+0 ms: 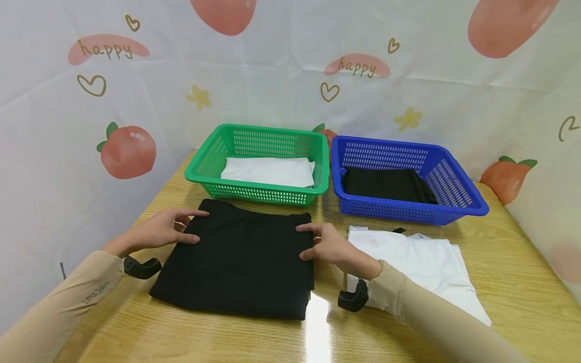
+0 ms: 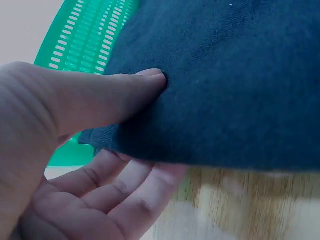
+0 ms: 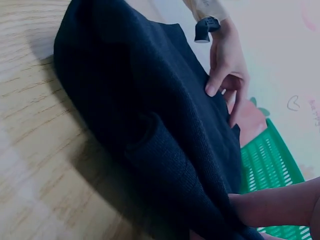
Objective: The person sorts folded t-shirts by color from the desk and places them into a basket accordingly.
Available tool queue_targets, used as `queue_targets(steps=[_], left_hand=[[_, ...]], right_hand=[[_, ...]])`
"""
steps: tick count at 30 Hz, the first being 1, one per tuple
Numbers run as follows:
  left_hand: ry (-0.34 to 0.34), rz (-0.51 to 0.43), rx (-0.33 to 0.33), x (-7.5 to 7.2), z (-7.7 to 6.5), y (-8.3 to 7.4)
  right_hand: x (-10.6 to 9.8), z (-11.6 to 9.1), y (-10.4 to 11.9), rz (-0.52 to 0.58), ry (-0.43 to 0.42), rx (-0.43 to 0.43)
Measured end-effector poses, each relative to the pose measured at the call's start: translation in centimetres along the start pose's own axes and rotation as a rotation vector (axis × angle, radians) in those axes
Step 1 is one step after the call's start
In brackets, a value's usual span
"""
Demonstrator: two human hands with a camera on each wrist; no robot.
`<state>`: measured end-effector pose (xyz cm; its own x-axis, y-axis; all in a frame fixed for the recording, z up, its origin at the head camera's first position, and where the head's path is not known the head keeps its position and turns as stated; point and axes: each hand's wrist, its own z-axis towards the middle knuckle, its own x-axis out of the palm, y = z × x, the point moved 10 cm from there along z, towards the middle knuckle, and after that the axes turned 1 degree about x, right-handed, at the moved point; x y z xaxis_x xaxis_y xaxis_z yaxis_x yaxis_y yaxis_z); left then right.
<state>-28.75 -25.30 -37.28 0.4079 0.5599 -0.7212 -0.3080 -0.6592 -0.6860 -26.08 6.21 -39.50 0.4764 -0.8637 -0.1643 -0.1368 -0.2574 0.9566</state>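
Note:
A folded black garment lies on the table in front of me, with layered edges along its right side. My left hand pinches its upper left edge; the left wrist view shows the thumb on top and the other fingers underneath. At the upper right edge, my right hand holds the cloth between thumb and fingers. Seen from the right wrist, a rolled, ribbed part of the garment hangs along the near side, and the right fingertips are partly hidden by the cloth.
Behind the black garment stands a green basket holding folded white cloth. Right of it, a blue basket contains folded black cloth. A folded white garment lies on the wooden table, partly beneath my right forearm.

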Motion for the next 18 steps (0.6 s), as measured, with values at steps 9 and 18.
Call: queue_targets(steps=[9, 18], left_hand=[[0.019, -0.056, 0.004, 0.2, -0.3, -0.3], [-0.005, -0.081, 0.038, -0.2, -0.9, -1.1]], right_hand=[[-0.6, -0.2, 0.3, -0.014, 0.006, -0.006], [-1.0, -0.5, 0.9, -0.052, 0.021, -0.041]])
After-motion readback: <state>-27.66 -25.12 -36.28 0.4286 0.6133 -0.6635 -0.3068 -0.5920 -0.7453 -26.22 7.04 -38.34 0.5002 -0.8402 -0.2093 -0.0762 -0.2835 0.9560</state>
